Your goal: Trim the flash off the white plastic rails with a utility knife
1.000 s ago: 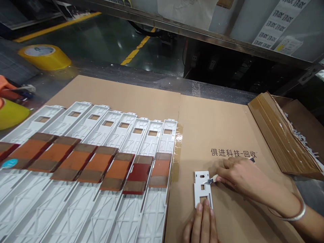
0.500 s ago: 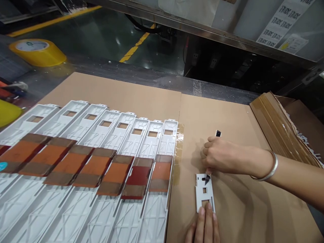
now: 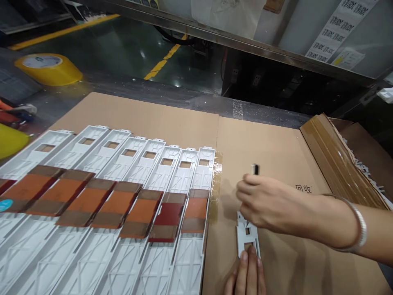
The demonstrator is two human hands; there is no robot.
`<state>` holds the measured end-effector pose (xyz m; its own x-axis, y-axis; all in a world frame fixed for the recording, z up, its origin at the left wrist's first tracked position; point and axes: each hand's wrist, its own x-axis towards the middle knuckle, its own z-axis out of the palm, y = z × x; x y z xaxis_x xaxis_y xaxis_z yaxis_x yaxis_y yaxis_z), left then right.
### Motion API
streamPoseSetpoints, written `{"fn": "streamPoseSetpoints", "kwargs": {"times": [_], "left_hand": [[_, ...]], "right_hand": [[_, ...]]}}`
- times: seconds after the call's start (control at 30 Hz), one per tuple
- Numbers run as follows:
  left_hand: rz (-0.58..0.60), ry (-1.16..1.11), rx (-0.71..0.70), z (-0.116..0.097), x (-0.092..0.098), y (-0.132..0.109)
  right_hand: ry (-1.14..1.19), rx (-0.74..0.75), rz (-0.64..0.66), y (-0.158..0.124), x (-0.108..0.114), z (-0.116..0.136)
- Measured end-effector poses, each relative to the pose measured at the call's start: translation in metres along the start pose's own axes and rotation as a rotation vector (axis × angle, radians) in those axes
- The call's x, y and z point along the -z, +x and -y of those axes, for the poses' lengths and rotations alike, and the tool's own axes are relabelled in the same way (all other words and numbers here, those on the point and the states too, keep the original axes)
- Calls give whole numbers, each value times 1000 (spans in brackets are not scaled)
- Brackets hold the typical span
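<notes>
Toward five o'clock on flat brown cardboard [image 3: 258,143], the left hand [image 3: 251,270] presses, straight-fingered, a slotted white plastic plate [image 3: 244,238], while the right hand [image 3: 265,200], grasping a slim black-and-white knife [image 3: 256,169], has shifted lower over its twelve-o'clock end, suggesting work continues there.

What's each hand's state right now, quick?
Left hand: open, fingers extended, fingertips resting on the white plastic part.
Right hand: closed, holding a slim knife, mostly hidden by the fist.

The dark bench [image 3: 184,97] carries cardboard [image 3: 260,143], a yellow tape roll [image 3: 63,73] and, apparently, an open carton [image 3: 340,159].
</notes>
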<state>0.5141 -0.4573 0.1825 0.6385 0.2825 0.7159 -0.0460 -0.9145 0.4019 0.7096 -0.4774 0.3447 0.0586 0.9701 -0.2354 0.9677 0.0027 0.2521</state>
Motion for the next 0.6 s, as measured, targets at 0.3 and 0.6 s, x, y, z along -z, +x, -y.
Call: {"fn": "streamPoseSetpoints", "kwargs": {"times": [0.3, 0.6], "left_hand": [[-36, -1, 10, 0, -4, -2], [-64, -32, 24, 1, -2, 3]], "right_hand": [[684, -703, -280, -64, -46, 77], [480, -775, -612, -35, -78, 131]]}}
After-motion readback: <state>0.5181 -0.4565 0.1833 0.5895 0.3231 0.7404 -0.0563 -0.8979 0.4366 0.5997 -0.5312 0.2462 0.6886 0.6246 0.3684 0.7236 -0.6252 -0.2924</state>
